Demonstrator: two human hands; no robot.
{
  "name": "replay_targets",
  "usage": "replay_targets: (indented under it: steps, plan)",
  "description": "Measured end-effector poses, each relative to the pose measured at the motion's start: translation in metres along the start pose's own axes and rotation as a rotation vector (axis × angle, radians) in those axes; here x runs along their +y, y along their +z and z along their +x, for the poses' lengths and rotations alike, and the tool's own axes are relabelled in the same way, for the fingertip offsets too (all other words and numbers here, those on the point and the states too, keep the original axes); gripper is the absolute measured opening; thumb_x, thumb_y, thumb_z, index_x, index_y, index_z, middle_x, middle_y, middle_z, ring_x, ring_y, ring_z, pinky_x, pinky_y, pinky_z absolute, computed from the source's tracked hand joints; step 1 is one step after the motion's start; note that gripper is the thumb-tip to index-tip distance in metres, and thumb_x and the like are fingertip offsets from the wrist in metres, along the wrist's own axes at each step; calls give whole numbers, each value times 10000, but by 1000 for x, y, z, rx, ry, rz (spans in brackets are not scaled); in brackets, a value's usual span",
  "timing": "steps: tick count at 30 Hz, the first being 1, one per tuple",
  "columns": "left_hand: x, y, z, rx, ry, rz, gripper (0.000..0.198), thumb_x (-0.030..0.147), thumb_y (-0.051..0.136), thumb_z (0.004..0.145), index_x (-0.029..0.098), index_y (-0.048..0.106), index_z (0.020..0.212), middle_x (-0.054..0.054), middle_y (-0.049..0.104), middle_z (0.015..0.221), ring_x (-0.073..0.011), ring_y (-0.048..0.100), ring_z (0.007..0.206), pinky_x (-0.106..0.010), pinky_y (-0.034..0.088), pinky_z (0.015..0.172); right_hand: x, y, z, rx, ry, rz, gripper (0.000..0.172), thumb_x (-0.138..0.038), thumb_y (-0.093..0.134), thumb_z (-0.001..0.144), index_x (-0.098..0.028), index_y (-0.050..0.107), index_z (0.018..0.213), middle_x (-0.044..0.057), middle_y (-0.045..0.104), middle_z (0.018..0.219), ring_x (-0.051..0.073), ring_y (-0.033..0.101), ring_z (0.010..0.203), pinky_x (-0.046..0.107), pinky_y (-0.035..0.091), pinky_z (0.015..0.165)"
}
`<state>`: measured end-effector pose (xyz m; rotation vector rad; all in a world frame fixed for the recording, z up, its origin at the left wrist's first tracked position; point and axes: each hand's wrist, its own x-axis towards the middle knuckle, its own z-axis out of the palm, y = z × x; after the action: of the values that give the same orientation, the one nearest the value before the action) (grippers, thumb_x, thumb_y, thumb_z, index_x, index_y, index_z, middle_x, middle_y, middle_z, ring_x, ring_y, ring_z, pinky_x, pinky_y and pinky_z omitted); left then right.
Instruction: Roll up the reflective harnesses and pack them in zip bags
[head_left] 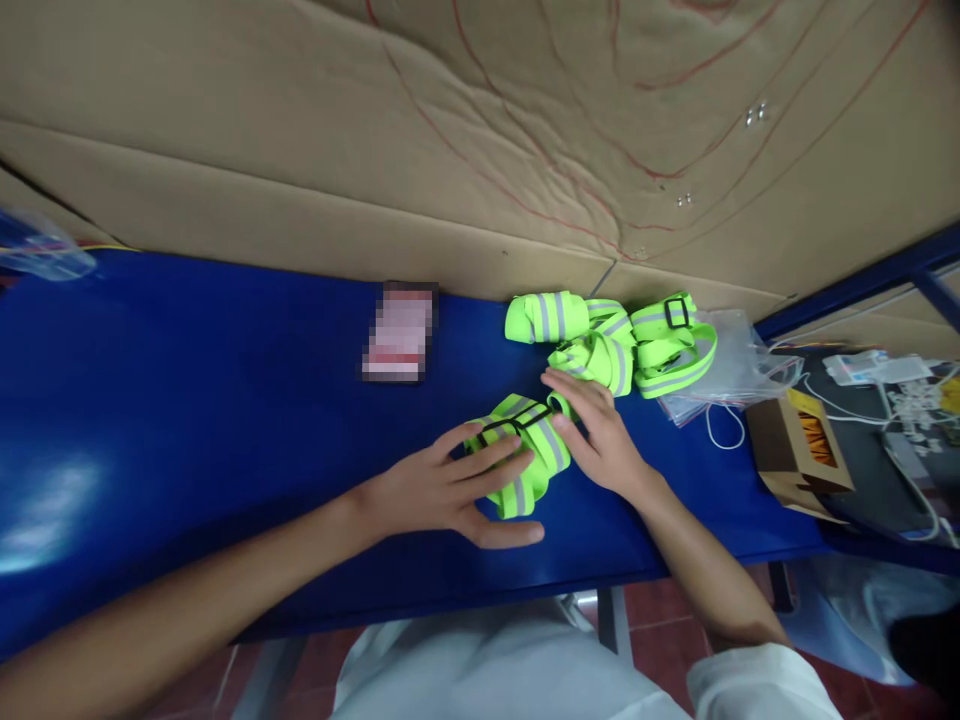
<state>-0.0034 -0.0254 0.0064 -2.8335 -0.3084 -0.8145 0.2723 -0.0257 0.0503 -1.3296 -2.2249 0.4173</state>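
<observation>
A fluorescent yellow-green reflective strap point(551, 455) with grey stripes and black trim lies in a folded bundle on the blue table. My left hand point(465, 485) rests over its left side, fingers spread and thumb stretched out below. At the upper right of the bundle, a small loop of the strap sits between the thumb and fingers of my right hand point(600, 440); their exact contact is partly hidden. Just beyond my right hand, more rolled reflective straps point(547, 317) lie together, one with a black buckle point(676, 313).
A phone-like item point(399, 335), pixelated, lies at the back of the blue table point(187, 400). Clear plastic bags point(727, 350) lie right of the straps, near an open cardboard box point(787, 440) and white cords. A cardboard wall point(300, 180) stands behind.
</observation>
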Motion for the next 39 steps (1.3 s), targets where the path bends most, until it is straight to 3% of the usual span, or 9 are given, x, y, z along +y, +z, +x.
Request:
replay_targets:
  steps: [3, 6, 12, 17, 23, 29, 33, 36, 39]
  plan:
    - [-3, -4, 4, -129, 12, -89, 571, 166, 638, 956, 443, 481, 1431, -12, 629, 1448, -206, 565, 1371, -429, 438, 1167, 0, 0, 0, -145, -39, 5, 543, -425, 560, 1039, -265, 427, 1540, 132, 570, 1524, 304, 537, 1418, 529, 429, 1145]
    - [-10, -4, 5, -130, -61, -269, 447, 167, 600, 903, 262, 591, 1340, -102, 654, 1385, -255, 594, 1307, -463, 423, 1176, 3, 2, -1, -170, -45, 81, 441, -413, 603, 1020, -262, 541, 1430, 108, 686, 1352, 269, 656, 1251, 450, 512, 1058]
    - [-20, -2, 2, 11, -207, -399, 379, 417, 565, 958, 189, 614, 1256, -132, 688, 1128, -260, 637, 991, -410, 490, 876, 14, 5, -6, -17, 92, 268, 293, -428, 704, 946, -249, 589, 1148, 58, 707, 1050, 218, 702, 960, 362, 577, 861]
    - [-20, -2, 7, 75, -346, -224, 124, 226, 590, 957, 198, 654, 1059, -53, 703, 906, -210, 602, 844, -368, 430, 767, 22, -14, -6, 48, 165, 584, 303, -431, 781, 869, -251, 567, 984, 0, 629, 871, 172, 625, 769, 302, 534, 690]
    - [-21, -3, 8, 111, -415, -163, 91, 210, 577, 936, 214, 655, 984, 6, 710, 748, -169, 574, 675, -379, 435, 777, 40, -57, -9, 269, 272, 830, 510, -568, 837, 683, -257, 452, 805, -40, 455, 710, 160, 513, 557, 320, 459, 530]
    - [-20, 4, 6, 82, -329, -137, 340, 236, 593, 940, 207, 539, 606, 29, 560, 542, -143, 497, 577, -361, 422, 735, 56, -82, -26, 342, 184, 460, 477, -556, 523, 973, -239, 503, 617, -43, 388, 490, 124, 330, 364, 304, 265, 410]
    - [-17, 2, 8, 106, -309, -135, 79, 193, 620, 916, 194, 698, 927, -54, 737, 908, -195, 650, 851, -375, 472, 847, 28, -62, -24, 528, 103, 16, 393, -348, 573, 1016, -233, 606, 641, 12, 558, 601, 180, 534, 575, 349, 414, 584]
    - [-16, -1, 8, 57, -281, -150, 343, 195, 606, 916, 221, 657, 1255, -121, 692, 1287, -274, 623, 1204, -453, 443, 1026, -2, -33, -18, 280, -157, -36, 77, -284, 637, 983, -259, 705, 955, 45, 736, 872, 237, 688, 834, 405, 530, 774]
    - [-18, -1, 8, 4, -242, -168, 232, 227, 590, 925, 216, 688, 1135, -95, 730, 1156, -256, 653, 1112, -459, 431, 1028, -17, -9, -12, -129, -225, -142, 374, -365, 612, 1010, -241, 606, 1363, 107, 720, 1285, 291, 671, 1157, 478, 510, 985]
